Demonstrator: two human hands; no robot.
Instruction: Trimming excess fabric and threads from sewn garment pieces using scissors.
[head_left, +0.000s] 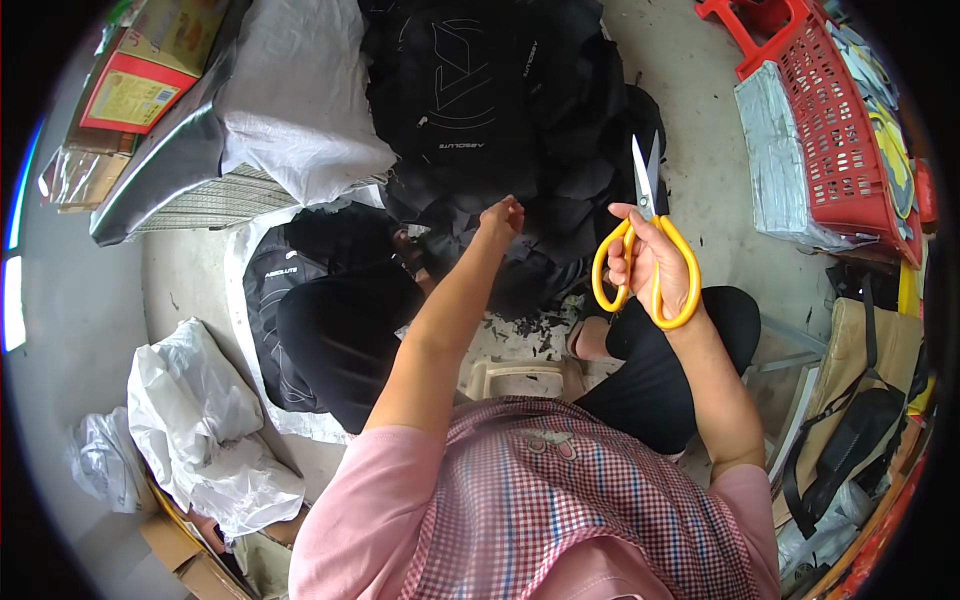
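Scissors with yellow looped handles are held in my right hand, out over my right knee. Their blades point away from me and stand slightly apart. My left hand is stretched forward with its fingers curled closed at the near edge of a pile of black fabric pieces. Whatever its fingers hold, if anything, is too small to make out. On top of the pile lies a black panel with pale printed lines. Another black printed piece lies beside my left leg.
Black scraps litter the floor near a beige plastic stool. At the right are a red perforated crate and a tan bag. White sheeting and boxes stand far left; a white plastic sack lies nearer.
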